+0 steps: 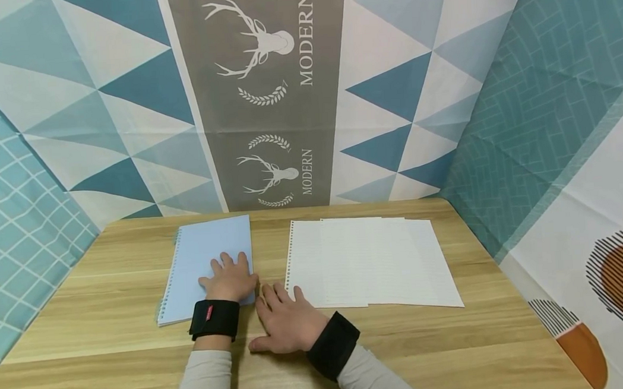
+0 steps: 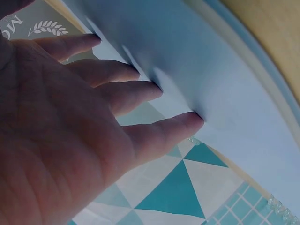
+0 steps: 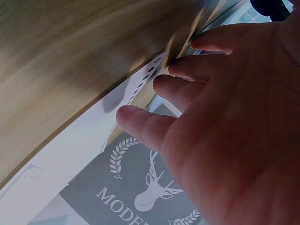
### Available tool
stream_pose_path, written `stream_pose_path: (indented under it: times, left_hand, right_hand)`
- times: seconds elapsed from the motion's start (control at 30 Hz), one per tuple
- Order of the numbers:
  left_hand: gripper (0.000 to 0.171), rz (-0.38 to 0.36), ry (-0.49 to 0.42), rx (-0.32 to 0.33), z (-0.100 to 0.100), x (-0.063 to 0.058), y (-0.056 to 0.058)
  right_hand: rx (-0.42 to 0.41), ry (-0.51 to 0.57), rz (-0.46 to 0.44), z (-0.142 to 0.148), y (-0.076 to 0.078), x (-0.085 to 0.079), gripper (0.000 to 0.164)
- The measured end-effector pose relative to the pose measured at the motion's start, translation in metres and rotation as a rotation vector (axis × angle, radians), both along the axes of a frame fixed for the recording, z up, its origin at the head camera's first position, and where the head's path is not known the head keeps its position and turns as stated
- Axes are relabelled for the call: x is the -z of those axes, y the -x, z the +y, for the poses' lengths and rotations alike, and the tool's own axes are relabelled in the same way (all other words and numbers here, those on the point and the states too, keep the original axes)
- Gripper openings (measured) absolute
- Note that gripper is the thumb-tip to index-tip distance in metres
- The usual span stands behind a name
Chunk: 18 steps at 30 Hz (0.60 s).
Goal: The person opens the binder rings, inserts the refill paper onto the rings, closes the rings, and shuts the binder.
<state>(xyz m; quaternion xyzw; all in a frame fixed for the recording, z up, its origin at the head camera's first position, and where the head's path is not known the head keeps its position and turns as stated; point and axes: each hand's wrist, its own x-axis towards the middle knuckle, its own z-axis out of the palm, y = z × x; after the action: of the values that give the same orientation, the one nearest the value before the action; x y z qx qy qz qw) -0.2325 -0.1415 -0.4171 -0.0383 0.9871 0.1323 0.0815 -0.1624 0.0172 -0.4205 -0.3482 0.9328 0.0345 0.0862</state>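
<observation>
A pale blue notebook [image 1: 212, 236] with a clear ring binding along its left edge lies closed on the left half of the table. Spread over its lower right part is my left hand [image 1: 230, 280], and in the left wrist view its fingertips touch the cover [image 2: 225, 93]. My right hand [image 1: 287, 321] rests between the notebook and several loose white sheets [image 1: 374, 262], its fingers spread. The ruled sheets overlap in a row, with punched holes down the left edge. In the right wrist view, the fingers are close to the holed edge of a sheet [image 3: 89, 126]; contact is unclear.
Under everything is a wood-grain table [image 1: 113, 373]. Patterned cloth [image 1: 263, 102] with deer heads and triangles stands behind its far edge, and more cloth [image 1: 572, 161] hangs along the right side. Each wrist wears a black band [image 1: 215, 319].
</observation>
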Motion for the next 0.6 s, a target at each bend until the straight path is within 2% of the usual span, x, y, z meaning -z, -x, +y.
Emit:
stream_pose_path:
  times: [0.6]
  left_hand:
    - [0.067, -0.02, -0.028, 0.054, -0.0027, -0.0025, 0.0012]
  right_hand:
    - [-0.009, -0.021, 0.034, -0.0006, -0.0022, -0.0003, 0.08]
